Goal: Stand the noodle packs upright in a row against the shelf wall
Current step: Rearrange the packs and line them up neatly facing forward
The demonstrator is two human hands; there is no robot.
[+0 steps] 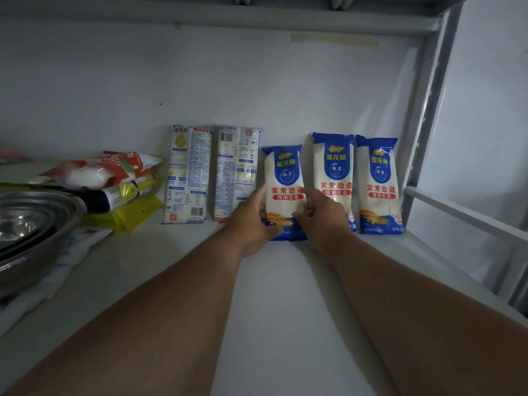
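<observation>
Hands are clamping the middle noodle pack, left hand at nine o'clock, right hand at three; it is needing pushing back flush to the wall.

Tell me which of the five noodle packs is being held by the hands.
The middle pack, third from either end: both hands grip its lower part, and it stands forward of the other four against the wall.
</observation>
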